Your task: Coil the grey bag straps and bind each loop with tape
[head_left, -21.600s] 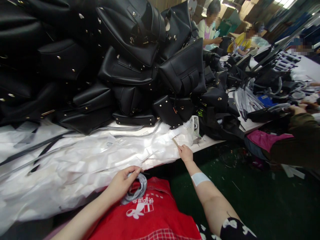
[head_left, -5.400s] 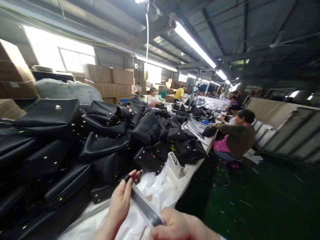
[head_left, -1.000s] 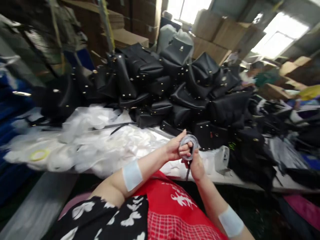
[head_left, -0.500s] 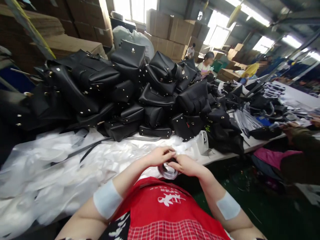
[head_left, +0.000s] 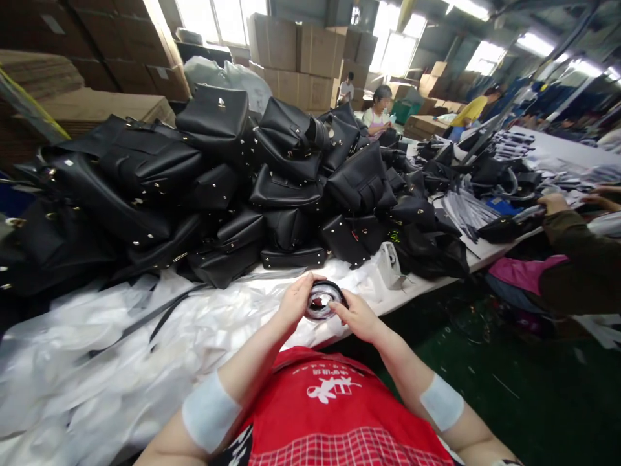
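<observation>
Both of my hands hold a coiled black strap wrapped in clear plastic (head_left: 323,299), just above the table's near edge. My left hand (head_left: 295,299) grips the coil's left side with the thumb over its top. On the coil's right side my right hand (head_left: 356,316) pinches it with curled fingers. A big heap of black leather handbags (head_left: 272,181) rises just beyond the coil. White plastic wrapping (head_left: 145,336) covers the table in front of me.
A white tape dispenser (head_left: 388,265) stands at the table edge right of my hands. A seated person in a dark sleeve (head_left: 577,252) works at the right; others work farther back. Cardboard boxes (head_left: 301,58) are stacked behind. Green floor (head_left: 485,382) lies to the right.
My hands have lifted the coil a little, from against my apron up to the table edge, and turned it more upright. The view has swung slightly left.
</observation>
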Available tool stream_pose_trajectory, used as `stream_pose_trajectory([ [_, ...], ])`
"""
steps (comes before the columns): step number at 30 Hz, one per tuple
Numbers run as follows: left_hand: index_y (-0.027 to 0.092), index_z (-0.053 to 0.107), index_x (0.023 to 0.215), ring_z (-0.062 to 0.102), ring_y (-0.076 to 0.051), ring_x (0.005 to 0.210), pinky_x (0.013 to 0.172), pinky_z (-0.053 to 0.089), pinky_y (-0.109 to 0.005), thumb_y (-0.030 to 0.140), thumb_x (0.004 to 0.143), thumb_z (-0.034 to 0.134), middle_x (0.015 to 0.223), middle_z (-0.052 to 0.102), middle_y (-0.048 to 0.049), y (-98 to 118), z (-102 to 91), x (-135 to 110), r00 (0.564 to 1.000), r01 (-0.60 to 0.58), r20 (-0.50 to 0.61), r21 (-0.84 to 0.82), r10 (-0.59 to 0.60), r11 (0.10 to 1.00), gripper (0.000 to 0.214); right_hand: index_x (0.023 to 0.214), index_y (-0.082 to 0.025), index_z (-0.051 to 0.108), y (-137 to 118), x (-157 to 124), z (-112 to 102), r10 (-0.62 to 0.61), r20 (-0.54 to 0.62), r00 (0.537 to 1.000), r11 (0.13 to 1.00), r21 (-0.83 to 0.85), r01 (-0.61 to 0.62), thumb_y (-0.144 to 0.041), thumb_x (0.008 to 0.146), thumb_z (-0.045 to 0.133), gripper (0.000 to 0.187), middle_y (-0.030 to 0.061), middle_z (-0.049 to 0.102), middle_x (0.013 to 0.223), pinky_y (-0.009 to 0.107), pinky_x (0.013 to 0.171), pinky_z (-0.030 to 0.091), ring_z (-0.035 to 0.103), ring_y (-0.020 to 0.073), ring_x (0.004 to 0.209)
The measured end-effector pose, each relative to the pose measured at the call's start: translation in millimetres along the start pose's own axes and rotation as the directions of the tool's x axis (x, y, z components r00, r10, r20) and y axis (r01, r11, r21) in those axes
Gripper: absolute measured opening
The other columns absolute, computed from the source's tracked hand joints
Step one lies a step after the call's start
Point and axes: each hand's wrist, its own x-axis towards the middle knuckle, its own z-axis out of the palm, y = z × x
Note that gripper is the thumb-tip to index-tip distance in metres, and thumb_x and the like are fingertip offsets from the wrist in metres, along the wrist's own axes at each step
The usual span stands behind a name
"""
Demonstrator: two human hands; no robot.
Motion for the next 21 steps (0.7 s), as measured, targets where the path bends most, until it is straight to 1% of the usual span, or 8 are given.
stream_pose_trajectory([
  [3, 0.012, 0.064, 0.107, 0.062, -0.016, 0.065, 0.062, 0.050, -0.027, 0.066, 0.085, 0.041, 0.088, 0.070, -0.0098, 1.8, -1.1, -2.6, 0.959, 0.218, 0.213, -0.119, -0.189, 0.969, 0.063, 0.112, -0.016, 0.060, -2.9, -1.5, -10.3, -0.055, 0.130, 0.990, 0.998, -0.031, 0.059, -0.047, 0.090, 0.050, 0.040, 0.0054, 0.065, 0.090, 0.026, 0.059, 0.047, 0.057, 0.0141, 0.065],
  [5, 0.012, 0.062, 0.111, 0.061, -0.015, 0.062, 0.059, 0.049, -0.027, 0.066, 0.085, 0.040, 0.091, 0.069, -0.0104, 0.6, 0.7, -5.2, 0.919, 0.261, 0.320, -0.057, -0.230, 0.964, 0.064, 0.107, -0.017, 0.064, -4.2, -2.9, -18.0, -0.083, 0.229, 0.970, 0.993, -0.059, 0.099, -0.046, 0.090, 0.050, 0.037, 0.0045, 0.066, 0.088, 0.026, 0.065, 0.047, 0.059, 0.0156, 0.071],
  [10, 0.016, 0.068, 0.101, 0.061, -0.019, 0.086, 0.080, 0.048, -0.029, 0.048, 0.085, 0.053, 0.100, 0.069, -0.0079, -20.7, 11.1, -18.0, 0.930, -0.096, 0.366, 0.315, -0.027, 0.944, 0.039, 0.107, -0.016, 0.063, 9.2, -9.7, -22.0, 0.006, 0.388, 0.922, 0.996, -0.080, 0.027, -0.043, 0.091, 0.048, 0.034, 0.0001, 0.062, 0.074, 0.021, 0.054, 0.042, 0.053, 0.0106, 0.054],
  [12, 0.017, 0.068, 0.099, 0.060, -0.019, 0.089, 0.084, 0.046, -0.029, 0.046, 0.088, 0.048, 0.097, 0.069, -0.0068, -36.7, 11.8, -26.1, 0.936, -0.123, 0.351, 0.354, -0.010, 0.927, 0.037, 0.108, -0.016, 0.062, 21.9, -14.2, -15.5, 0.039, 0.427, 0.904, 0.998, -0.065, -0.012, -0.044, 0.090, 0.051, 0.035, -0.0010, 0.061, 0.072, 0.020, 0.053, 0.041, 0.051, 0.0096, 0.054],
  [15, 0.015, 0.066, 0.098, 0.055, -0.014, 0.058, 0.057, 0.045, -0.025, 0.051, 0.087, 0.044, 0.069, 0.063, -0.0012, -59.0, 7.9, -38.0, 0.931, 0.055, 0.318, 0.360, -0.178, 0.931, 0.043, 0.098, -0.014, 0.066, 44.2, -21.8, -1.4, 0.107, 0.462, 0.881, 0.994, -0.051, -0.094, -0.046, 0.089, 0.053, 0.036, -0.0025, 0.057, 0.064, 0.018, 0.053, 0.039, 0.049, 0.0093, 0.055],
  [17, 0.015, 0.062, 0.099, 0.043, -0.011, 0.043, 0.043, 0.035, -0.022, 0.056, 0.086, 0.044, 0.053, 0.051, 0.0049, -65.1, 5.5, -42.4, 0.897, 0.201, 0.308, 0.357, -0.317, 0.912, 0.047, 0.100, -0.014, 0.065, 57.2, -25.6, 6.0, 0.139, 0.502, 0.854, 0.988, -0.008, -0.156, -0.049, 0.089, 0.052, 0.039, -0.0034, 0.055, 0.061, 0.018, 0.052, 0.038, 0.048, 0.0089, 0.053],
  [19, 0.016, 0.059, 0.094, 0.040, -0.010, 0.041, 0.041, 0.033, -0.021, 0.058, 0.084, 0.045, 0.050, 0.045, 0.0072, -61.7, 6.1, -41.1, 0.851, 0.282, 0.336, 0.357, -0.404, 0.891, 0.045, 0.107, -0.015, 0.064, 66.4, -26.6, 8.8, 0.113, 0.539, 0.835, 0.985, 0.051, -0.166, -0.051, 0.087, 0.054, 0.042, -0.0028, 0.058, 0.067, 0.018, 0.054, 0.040, 0.050, 0.0091, 0.056],
  [21, 0.017, 0.056, 0.083, 0.044, -0.011, 0.047, 0.045, 0.037, -0.021, 0.056, 0.082, 0.049, 0.055, 0.048, 0.0058, -52.2, 10.9, -34.0, 0.818, 0.260, 0.397, 0.390, -0.416, 0.884, 0.040, 0.108, -0.016, 0.065, 71.6, -24.0, 6.9, 0.059, 0.547, 0.835, 0.988, 0.090, -0.128, -0.050, 0.083, 0.060, 0.042, -0.0014, 0.063, 0.078, 0.018, 0.061, 0.042, 0.054, 0.0105, 0.065],
])
